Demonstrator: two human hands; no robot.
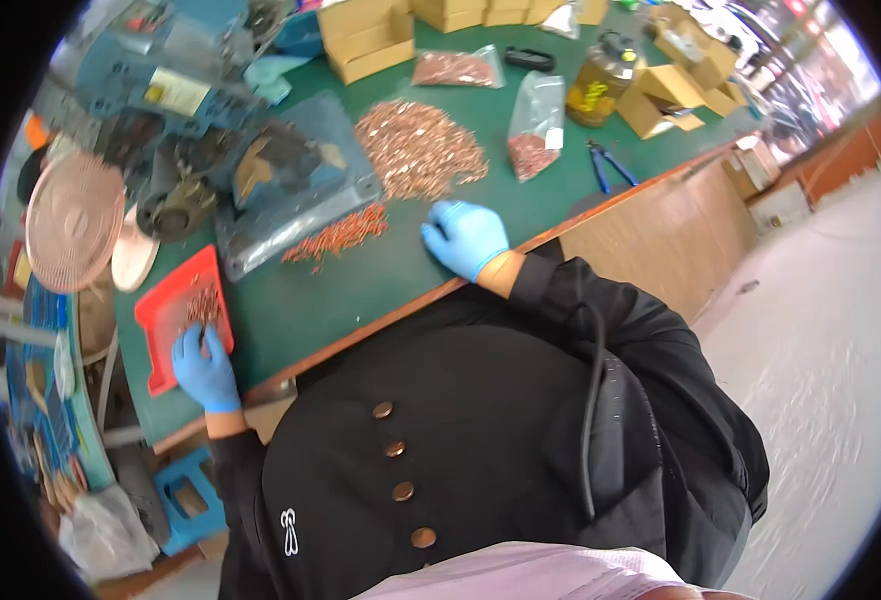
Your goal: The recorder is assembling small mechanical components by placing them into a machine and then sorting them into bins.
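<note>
Red tray [170,310] gripped by left hand [203,368] fingers, right hand [466,237] flat, fingers together.

At the lower left of the frame, the left hand in a blue glove [204,368] grips the near edge of a flat red plastic tray [165,318] that carries a few small copper-coloured pieces [203,303]. Near the centre, the right hand in a blue glove [465,236] rests palm down on the green table mat [360,290], just below a large heap of copper-coloured pieces [420,148] (a smaller streak [338,235] lies to its left).
</note>
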